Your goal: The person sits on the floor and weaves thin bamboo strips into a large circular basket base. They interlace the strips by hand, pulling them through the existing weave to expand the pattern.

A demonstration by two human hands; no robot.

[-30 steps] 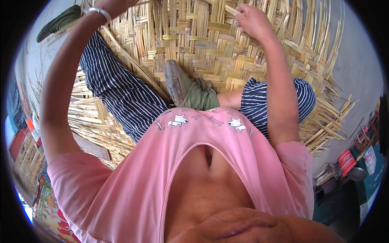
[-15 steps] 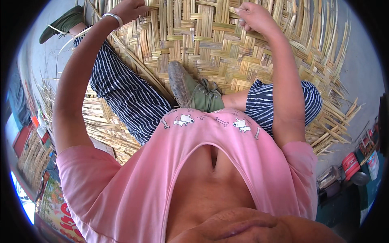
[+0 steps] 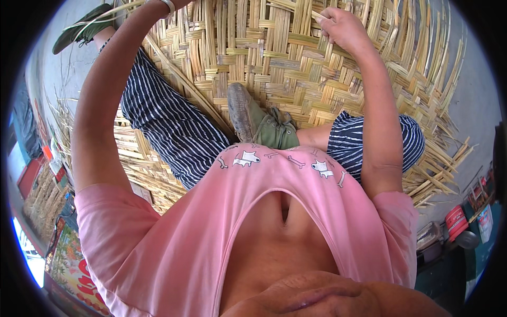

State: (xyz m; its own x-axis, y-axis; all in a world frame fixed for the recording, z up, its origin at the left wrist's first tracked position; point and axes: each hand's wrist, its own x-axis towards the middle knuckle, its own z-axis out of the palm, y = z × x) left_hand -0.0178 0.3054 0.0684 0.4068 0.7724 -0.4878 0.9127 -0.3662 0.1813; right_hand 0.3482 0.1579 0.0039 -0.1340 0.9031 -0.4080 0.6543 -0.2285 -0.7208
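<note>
A large woven mat of split straw-coloured strips spreads under and before me. At the mat's far right part, my right hand is closed, thumb and fingers pinching the pale end of a reed strip. My left hand is cut off by the upper edge, just beyond a silver bracelet; its fingers lie out of view. Near the bracelet a long thin strip runs left over my green shoe. Between the hands the strips cross over and under each other.
My legs in striped trousers rest on the mat, with a green shoe in the middle. Loose strip ends stick out along the right edge. A red container stands at the right; dry stalks lie at the left.
My left hand has moved up and right, so its fingers have left the picture. My right hand has shifted slightly right, still pinching. A strip now shows across the far left shoe.
</note>
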